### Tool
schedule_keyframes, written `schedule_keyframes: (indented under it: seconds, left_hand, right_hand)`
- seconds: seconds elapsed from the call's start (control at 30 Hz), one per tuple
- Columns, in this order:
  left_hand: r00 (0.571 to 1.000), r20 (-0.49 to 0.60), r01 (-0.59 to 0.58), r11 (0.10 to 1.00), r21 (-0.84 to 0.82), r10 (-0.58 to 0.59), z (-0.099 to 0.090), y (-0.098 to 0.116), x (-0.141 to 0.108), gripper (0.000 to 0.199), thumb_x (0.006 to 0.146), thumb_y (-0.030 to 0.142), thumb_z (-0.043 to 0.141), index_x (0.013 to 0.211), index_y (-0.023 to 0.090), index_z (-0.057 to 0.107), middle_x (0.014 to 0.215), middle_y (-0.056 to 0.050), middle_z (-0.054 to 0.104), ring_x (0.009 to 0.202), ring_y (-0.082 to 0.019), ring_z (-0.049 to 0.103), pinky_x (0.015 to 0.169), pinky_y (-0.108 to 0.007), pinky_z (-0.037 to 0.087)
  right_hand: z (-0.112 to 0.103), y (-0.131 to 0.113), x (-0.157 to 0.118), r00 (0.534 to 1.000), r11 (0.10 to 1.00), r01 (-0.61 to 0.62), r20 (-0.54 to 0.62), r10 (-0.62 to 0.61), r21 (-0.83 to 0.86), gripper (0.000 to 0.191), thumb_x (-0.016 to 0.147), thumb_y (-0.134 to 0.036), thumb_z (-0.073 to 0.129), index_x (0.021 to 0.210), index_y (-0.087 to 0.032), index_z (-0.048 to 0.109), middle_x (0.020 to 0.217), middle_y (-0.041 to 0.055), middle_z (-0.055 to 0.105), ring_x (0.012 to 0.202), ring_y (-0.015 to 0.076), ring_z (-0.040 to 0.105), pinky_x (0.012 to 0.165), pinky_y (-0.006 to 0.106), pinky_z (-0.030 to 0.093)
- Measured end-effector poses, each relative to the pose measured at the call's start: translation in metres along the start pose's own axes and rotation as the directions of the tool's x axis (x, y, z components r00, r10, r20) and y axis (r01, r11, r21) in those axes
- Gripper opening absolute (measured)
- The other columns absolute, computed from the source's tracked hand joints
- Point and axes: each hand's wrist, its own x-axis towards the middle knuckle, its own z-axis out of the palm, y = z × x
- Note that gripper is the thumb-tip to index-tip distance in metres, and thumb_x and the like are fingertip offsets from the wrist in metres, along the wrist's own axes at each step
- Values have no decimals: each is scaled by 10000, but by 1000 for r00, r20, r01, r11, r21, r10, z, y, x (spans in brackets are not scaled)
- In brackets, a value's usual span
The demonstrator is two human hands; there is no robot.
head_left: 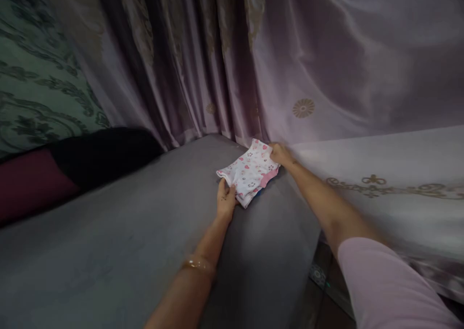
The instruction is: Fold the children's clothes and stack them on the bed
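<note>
A small white garment (pixel 250 169) with pink hearts and a pink trim lies near the far corner of a grey padded surface (pixel 145 242). My left hand (pixel 226 197) grips its near left edge, thumb on top and the other fingers partly hidden beneath. At its right edge, my right hand (pixel 280 155) is closed on the cloth, with most fingertips out of sight. A bit of blue shows under the garment's near edge; what it belongs to is hidden.
Mauve satin curtains (pixel 308 53) with gold patterns hang behind and to the right. A black and dark red cushion-like shape (pixel 105 155) lies along the left back edge, before a green patterned wall (pixel 36 87). The surface's right edge drops toward a dark floor.
</note>
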Motion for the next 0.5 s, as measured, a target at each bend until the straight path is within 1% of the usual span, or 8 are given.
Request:
schedule_keyframes:
  seconds: [0.07,0.13,0.17,0.23,0.3,0.33,0.43,0.5]
  left_hand:
    - [994,-37,-100,988,115,105,-3,-7,-1,694,829,384,656,1411,211,321,823,-17,627,690,-154,628,639,-279,533]
    - [968,-62,-221,941,256,244,-4,-11,-4,750,835,363,649,1452,196,255,872,-33,634,763,-168,634,716,-291,522]
    - [950,-56,-273,907,321,306,-5,-12,-5,732,848,339,631,1457,191,253,890,-37,633,779,-167,630,743,-291,513]
    - [922,-17,-342,836,428,386,-6,-13,-9,570,875,298,573,1399,182,381,922,-48,627,786,-159,617,773,-291,500]
    - [905,24,-375,770,516,424,-5,-12,-11,363,888,279,528,1230,161,563,954,-70,618,799,-161,607,787,-294,494]
    - [899,36,-381,740,555,437,-5,-12,-12,306,888,278,519,1150,151,614,962,-82,615,811,-167,604,798,-300,492]
    - [891,45,-382,694,610,451,-3,-12,-14,297,885,287,518,1113,141,641,970,-99,609,828,-185,603,817,-325,492]
    - [898,44,-372,701,609,438,-2,-11,-15,310,880,288,529,1133,145,634,983,-104,608,834,-191,608,828,-335,493]
  right_hand:
    - [15,3,-3,1000,999,-19,-13,19,-27,390,891,-126,426,1239,-201,585,1185,129,651,1097,243,600,868,305,446]
    - [28,7,-6,998,997,-54,-37,52,-57,352,904,-166,447,1228,-147,582,1168,168,647,1080,273,607,872,344,451]
    - [33,8,-7,996,995,-73,-52,69,-69,345,909,-184,452,1224,-118,576,1165,190,641,1081,287,605,877,363,450]
    - [37,9,-9,993,992,-91,-85,83,-89,340,919,-196,440,1213,-88,571,1165,213,630,1104,300,588,900,386,438]
    - [37,5,-10,992,992,-74,-107,63,-104,336,937,-202,402,1205,-98,575,1182,205,622,1138,291,564,934,384,414]
    - [37,1,-9,993,993,-49,-109,37,-105,343,949,-215,380,1208,-108,577,1192,195,620,1150,283,555,948,379,404]
    - [38,-16,-7,991,993,88,-98,-95,-73,410,978,-306,315,1280,-146,543,1284,157,583,1199,269,513,999,387,371]
    - [44,-28,-7,984,987,153,-88,-157,-45,478,984,-392,276,1360,-180,481,1406,132,489,1285,294,423,1054,461,313]
